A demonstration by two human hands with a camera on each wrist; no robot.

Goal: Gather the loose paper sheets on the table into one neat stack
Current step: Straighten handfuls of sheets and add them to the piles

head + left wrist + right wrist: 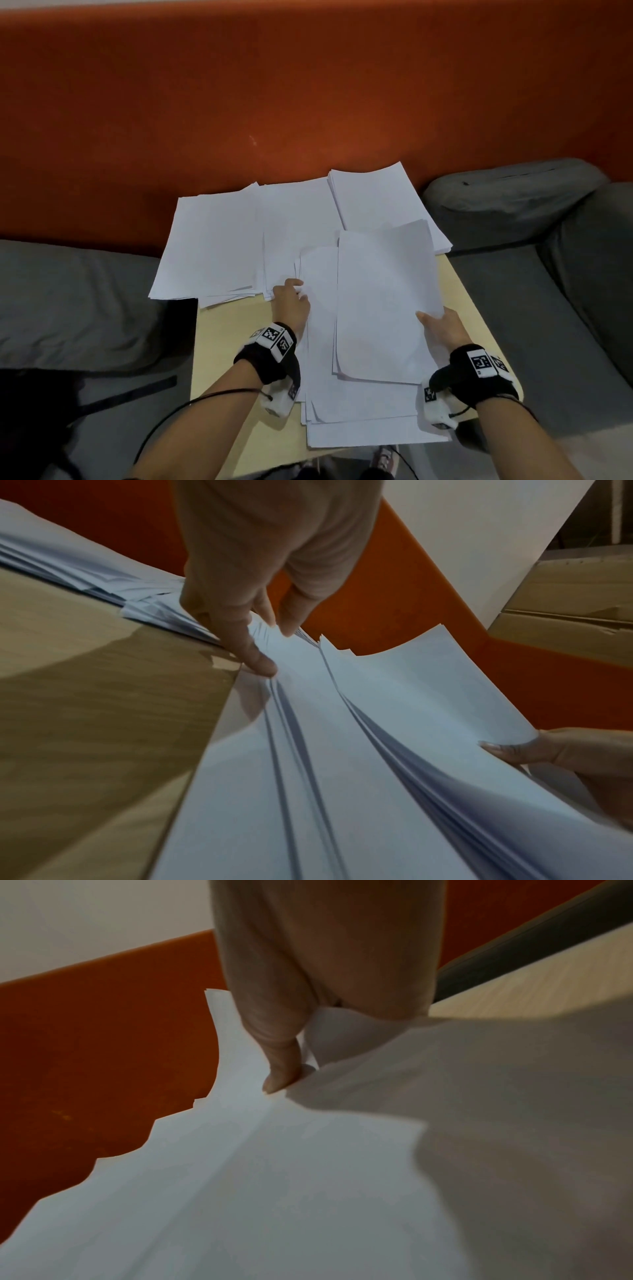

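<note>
Surface: pale wood table (pixel 233 329), orange wall (pixel 308 85) behind, grey cushions (pixel 68 301) either side.
Paper: white sheets (pixel 212 240) spread in overlapping piles across table; lifted sheaf (pixel 383 301) near front right.
Right hand (pixel 442 327): thumb over sheaf edge, gripping it.
Left hand (pixel 291 301): fingers (pixel 253 653) pressing, pinching lower sheet edges.
</note>
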